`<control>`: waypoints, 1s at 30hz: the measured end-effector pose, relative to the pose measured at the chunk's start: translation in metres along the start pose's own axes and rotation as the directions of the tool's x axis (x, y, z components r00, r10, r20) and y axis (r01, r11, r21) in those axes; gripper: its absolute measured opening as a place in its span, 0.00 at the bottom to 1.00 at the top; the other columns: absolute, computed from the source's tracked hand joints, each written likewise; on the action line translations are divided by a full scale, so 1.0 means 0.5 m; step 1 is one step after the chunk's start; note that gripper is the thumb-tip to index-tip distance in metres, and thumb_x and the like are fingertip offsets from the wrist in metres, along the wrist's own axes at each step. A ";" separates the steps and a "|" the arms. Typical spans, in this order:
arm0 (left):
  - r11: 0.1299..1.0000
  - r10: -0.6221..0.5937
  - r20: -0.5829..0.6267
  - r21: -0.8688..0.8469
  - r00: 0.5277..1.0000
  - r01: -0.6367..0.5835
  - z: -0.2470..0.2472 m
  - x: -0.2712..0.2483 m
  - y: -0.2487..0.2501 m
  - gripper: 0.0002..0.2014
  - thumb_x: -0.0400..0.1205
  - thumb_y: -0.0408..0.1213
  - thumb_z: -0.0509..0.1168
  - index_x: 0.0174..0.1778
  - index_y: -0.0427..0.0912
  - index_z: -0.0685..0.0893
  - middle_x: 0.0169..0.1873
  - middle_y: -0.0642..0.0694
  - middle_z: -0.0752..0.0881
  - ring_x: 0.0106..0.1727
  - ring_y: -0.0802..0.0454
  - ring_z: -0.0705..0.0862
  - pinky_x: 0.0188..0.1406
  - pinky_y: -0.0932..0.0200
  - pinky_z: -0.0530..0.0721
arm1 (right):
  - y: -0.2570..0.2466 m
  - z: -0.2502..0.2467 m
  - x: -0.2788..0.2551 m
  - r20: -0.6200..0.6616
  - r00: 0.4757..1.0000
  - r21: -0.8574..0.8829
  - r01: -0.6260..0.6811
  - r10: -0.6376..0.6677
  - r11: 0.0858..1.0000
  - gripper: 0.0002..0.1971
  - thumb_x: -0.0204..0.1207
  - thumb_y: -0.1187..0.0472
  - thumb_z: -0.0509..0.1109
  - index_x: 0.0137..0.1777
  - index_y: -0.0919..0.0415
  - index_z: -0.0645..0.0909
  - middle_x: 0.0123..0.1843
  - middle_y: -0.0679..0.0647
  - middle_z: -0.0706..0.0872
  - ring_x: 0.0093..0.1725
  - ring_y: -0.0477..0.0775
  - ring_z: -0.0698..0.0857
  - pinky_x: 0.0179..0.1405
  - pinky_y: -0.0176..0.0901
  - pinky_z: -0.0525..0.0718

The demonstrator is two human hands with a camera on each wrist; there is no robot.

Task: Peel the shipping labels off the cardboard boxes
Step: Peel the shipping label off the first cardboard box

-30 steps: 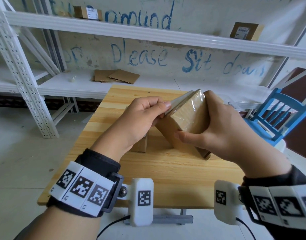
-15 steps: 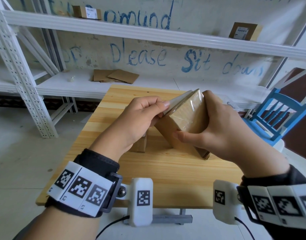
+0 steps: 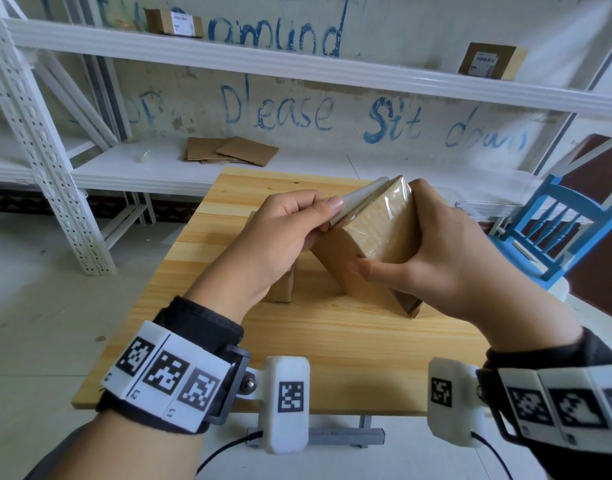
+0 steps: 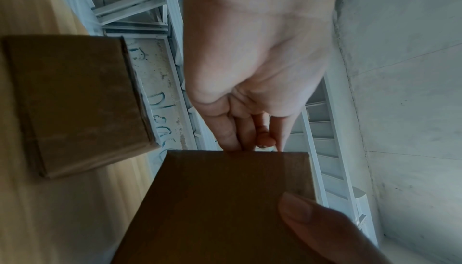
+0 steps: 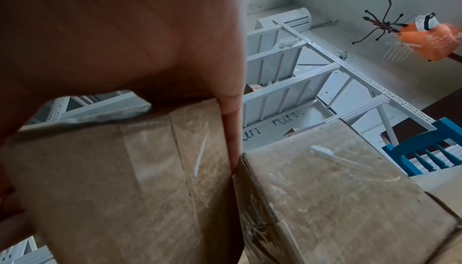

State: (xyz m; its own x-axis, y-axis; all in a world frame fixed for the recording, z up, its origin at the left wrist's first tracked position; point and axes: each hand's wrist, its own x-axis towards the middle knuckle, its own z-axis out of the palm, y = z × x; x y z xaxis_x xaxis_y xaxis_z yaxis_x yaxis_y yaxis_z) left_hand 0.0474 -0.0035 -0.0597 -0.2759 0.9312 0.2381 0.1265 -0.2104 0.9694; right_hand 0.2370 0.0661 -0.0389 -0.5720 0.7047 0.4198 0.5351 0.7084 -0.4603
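Observation:
Over the wooden table (image 3: 332,344), my right hand (image 3: 398,237) grips a taped cardboard box (image 3: 339,258) tilted on its lower edge, thumb on the near face and fingers over the far side. A white shipping label (image 3: 361,199) stands partly lifted off the box's top-left face. My left hand (image 3: 328,211) pinches the label's free edge between thumb and fingers (image 4: 250,129). The right wrist view shows the held box (image 5: 125,179) with the label's edge (image 5: 87,118) along its top. A second small box (image 3: 282,289) stands on the table, mostly hidden behind my left hand.
Another taped box (image 5: 337,189) lies close to the right of the held one. White shelving behind the table carries labelled boxes (image 3: 174,22) (image 3: 488,62) and flattened cardboard (image 3: 231,152). A blue chair (image 3: 557,233) stands at the table's right.

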 end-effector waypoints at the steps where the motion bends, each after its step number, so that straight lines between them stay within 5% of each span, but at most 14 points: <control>1: 1.000 -0.004 -0.003 -0.003 1.000 0.004 0.000 0.000 0.000 0.19 0.89 0.41 0.65 0.51 0.22 0.81 0.41 0.43 0.80 0.46 0.50 0.76 0.56 0.53 0.74 | 0.000 0.000 0.000 0.000 1.000 0.000 0.001 -0.001 1.000 0.40 0.53 0.27 0.80 0.50 0.59 0.71 0.35 0.51 0.81 0.33 0.48 0.79 0.32 0.43 0.73; 6: 0.999 -0.028 -0.033 -0.046 0.999 0.026 0.003 -0.001 -0.002 0.19 0.87 0.42 0.67 0.54 0.23 0.83 0.43 0.45 0.83 0.44 0.55 0.81 0.53 0.61 0.78 | -0.001 -0.001 -0.001 0.012 1.000 0.006 0.003 -0.003 1.000 0.39 0.54 0.32 0.81 0.53 0.60 0.73 0.37 0.53 0.84 0.36 0.54 0.82 0.34 0.46 0.75; 10: 0.996 -0.044 -0.032 -0.073 0.999 0.041 0.003 -0.002 -0.002 0.13 0.86 0.42 0.68 0.51 0.32 0.86 0.42 0.45 0.85 0.46 0.52 0.80 0.58 0.54 0.76 | -0.001 -0.002 -0.001 0.017 1.000 0.011 -0.008 0.007 1.000 0.40 0.54 0.29 0.80 0.54 0.59 0.73 0.37 0.52 0.84 0.36 0.53 0.82 0.34 0.45 0.76; 15: 0.992 -0.054 -0.059 -0.116 0.997 0.047 0.008 -0.002 -0.004 0.10 0.85 0.41 0.70 0.51 0.36 0.89 0.41 0.50 0.88 0.45 0.57 0.84 0.59 0.59 0.83 | -0.001 -0.004 -0.001 0.019 1.000 0.021 -0.025 0.025 0.999 0.41 0.53 0.29 0.80 0.54 0.59 0.73 0.38 0.51 0.85 0.37 0.53 0.83 0.34 0.48 0.78; 22: 0.987 -0.074 -0.042 -0.144 0.996 0.067 0.008 -0.003 -0.003 0.07 0.84 0.42 0.70 0.42 0.45 0.89 0.40 0.51 0.88 0.43 0.59 0.85 0.57 0.64 0.83 | -0.004 -0.004 -0.003 0.016 1.000 0.023 -0.022 0.021 0.999 0.39 0.54 0.31 0.81 0.53 0.59 0.73 0.38 0.51 0.84 0.37 0.53 0.82 0.33 0.48 0.78; 30: 0.997 -0.041 0.011 -0.069 0.999 0.041 0.004 -0.006 0.002 0.17 0.87 0.43 0.67 0.49 0.28 0.83 0.44 0.42 0.84 0.48 0.51 0.81 0.65 0.53 0.78 | -0.005 -0.005 -0.005 0.019 1.000 0.046 -0.016 0.016 0.999 0.37 0.54 0.33 0.81 0.50 0.59 0.72 0.36 0.53 0.82 0.35 0.54 0.80 0.31 0.42 0.74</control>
State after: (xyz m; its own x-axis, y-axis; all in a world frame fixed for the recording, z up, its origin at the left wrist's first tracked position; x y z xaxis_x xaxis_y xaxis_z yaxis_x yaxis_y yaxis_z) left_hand 0.0504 -0.0058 -0.0598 -0.2704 0.9422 0.1977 0.0490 -0.1916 0.9803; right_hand 0.2387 0.0630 -0.0369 -0.5755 0.7148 0.3973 0.5155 0.6942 -0.5024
